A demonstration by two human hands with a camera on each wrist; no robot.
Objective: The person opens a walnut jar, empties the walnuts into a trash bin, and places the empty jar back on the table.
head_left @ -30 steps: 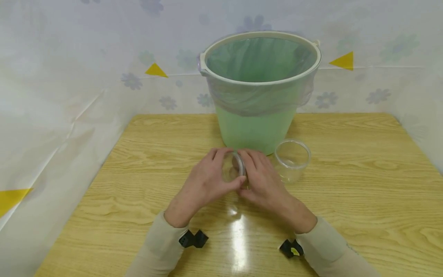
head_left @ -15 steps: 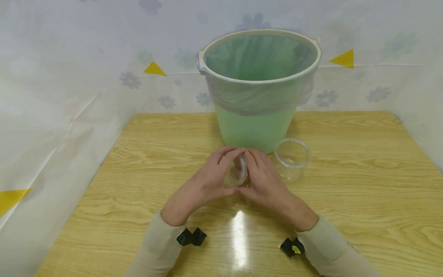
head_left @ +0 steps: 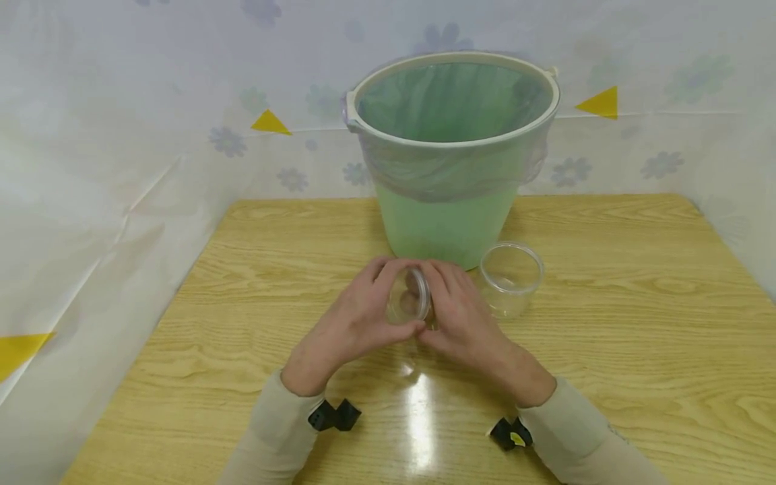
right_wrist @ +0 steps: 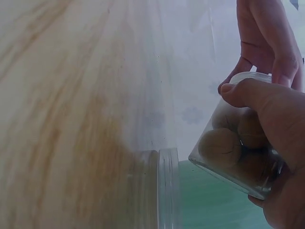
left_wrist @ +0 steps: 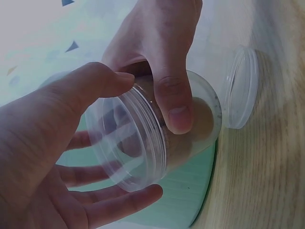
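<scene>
A small clear plastic jar [head_left: 411, 300] lies on its side between both hands, just above the wooden table [head_left: 242, 283]. My left hand [head_left: 358, 316] grips its threaded mouth end, with the thumb on top and the fingers underneath [left_wrist: 109, 210]. My right hand [head_left: 461, 316] grips the other end, its thumb [right_wrist: 267, 105] pressed on the wall. In the left wrist view the jar [left_wrist: 143, 143] shows a ribbed rim. Brownish rounded shapes show through the jar [right_wrist: 228, 148]; I cannot tell whether they are fingers or contents.
A green bucket [head_left: 448, 229] lined with a thin plastic bag stands just behind the hands. A second clear jar [head_left: 511, 277] stands upright and without a lid to the right of my right hand. Flower-patterned sheets wall the table at the back and sides.
The fingers of both hands have shifted round the jar, turning it slightly. The jar and the hands stay in the same spot in front of the bucket.
</scene>
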